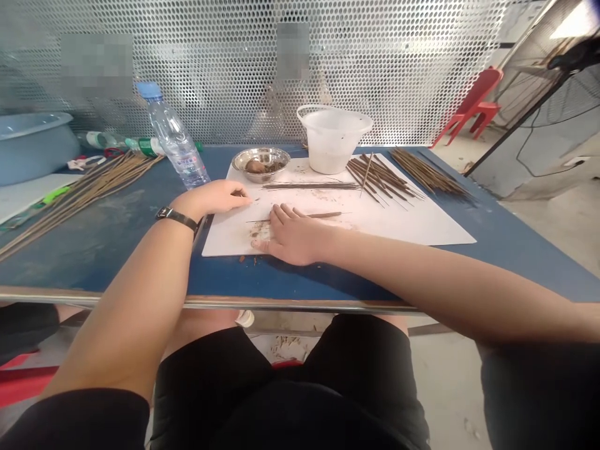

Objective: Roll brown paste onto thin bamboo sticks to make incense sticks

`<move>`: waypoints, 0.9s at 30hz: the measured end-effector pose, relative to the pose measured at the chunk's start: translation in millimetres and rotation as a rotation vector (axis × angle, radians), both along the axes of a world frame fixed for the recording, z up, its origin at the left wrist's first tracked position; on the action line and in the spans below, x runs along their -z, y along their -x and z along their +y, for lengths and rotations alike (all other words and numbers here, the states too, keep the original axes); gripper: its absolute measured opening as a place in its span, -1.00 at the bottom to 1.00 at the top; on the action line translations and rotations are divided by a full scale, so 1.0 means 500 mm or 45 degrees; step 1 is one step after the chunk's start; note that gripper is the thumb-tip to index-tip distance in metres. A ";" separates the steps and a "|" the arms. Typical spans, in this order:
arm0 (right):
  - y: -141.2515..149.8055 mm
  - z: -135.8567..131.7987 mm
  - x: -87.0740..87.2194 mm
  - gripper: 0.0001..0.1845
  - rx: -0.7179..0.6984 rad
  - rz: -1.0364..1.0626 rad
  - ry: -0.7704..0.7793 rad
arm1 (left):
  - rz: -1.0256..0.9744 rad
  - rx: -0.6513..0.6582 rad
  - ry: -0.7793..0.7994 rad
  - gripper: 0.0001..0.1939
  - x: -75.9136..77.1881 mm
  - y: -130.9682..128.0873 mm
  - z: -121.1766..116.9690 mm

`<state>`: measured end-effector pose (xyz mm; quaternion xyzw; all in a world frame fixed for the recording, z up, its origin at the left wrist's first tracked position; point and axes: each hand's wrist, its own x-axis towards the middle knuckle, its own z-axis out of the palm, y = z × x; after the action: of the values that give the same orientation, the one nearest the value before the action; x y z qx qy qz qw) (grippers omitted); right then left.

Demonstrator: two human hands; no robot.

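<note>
My right hand (293,234) lies flat, fingers stretched out, on a white board (422,222), pressing on a thin brown-coated stick (323,215) that runs left and right under the fingers. My left hand (216,196), with a black watch on its wrist, rests at the board's left edge, fingers curled in a pinch near the stick's bare left end; what it pinches is too small to make out. A row of coated sticks (312,185) lies just beyond. A small metal bowl (261,164) holding brown paste stands at the board's far left corner.
A white plastic bucket (334,140) stands behind the board. More coated sticks (382,177) and bare sticks (429,172) fan out at right. A water bottle (174,140), a long stick bundle (79,194) and a blue basin (32,144) sit left. Perforated metal screen behind.
</note>
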<state>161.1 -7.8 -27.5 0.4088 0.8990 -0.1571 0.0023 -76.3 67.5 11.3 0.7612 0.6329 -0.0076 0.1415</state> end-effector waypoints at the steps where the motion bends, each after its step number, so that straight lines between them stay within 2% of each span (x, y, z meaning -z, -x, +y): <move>1: -0.001 -0.006 0.000 0.27 0.001 0.000 0.000 | -0.004 -0.004 0.002 -0.37 0.000 0.000 -0.001; 4: 0.003 0.007 0.003 0.25 0.027 -0.026 -0.031 | -0.019 -0.015 0.007 -0.38 -0.001 -0.001 -0.004; 9: 0.015 0.089 0.012 0.30 0.037 -0.055 -0.077 | -0.046 0.036 0.009 -0.42 0.005 0.004 0.000; 11: 0.011 0.101 0.013 0.30 0.018 -0.043 -0.079 | -0.043 0.062 0.011 -0.43 0.008 0.007 0.005; 13: 0.000 0.090 0.012 0.29 -0.006 -0.040 -0.068 | -0.040 0.075 0.006 -0.43 0.011 0.009 0.009; 16: -0.016 0.043 0.007 0.28 -0.029 -0.064 -0.042 | -0.033 0.066 0.008 -0.40 0.011 0.008 0.009; 20: -0.019 0.000 0.003 0.29 0.029 -0.097 -0.040 | -0.026 0.024 0.038 -0.37 0.008 0.005 0.005; 27: 0.008 0.056 0.003 0.29 0.153 -0.123 -0.100 | -0.024 0.004 0.039 -0.36 0.004 0.004 0.004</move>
<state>157.2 20.0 -29.0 0.4687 0.8773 -0.1016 0.0202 -78.5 69.3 9.5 0.7600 0.6302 -0.0104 0.1589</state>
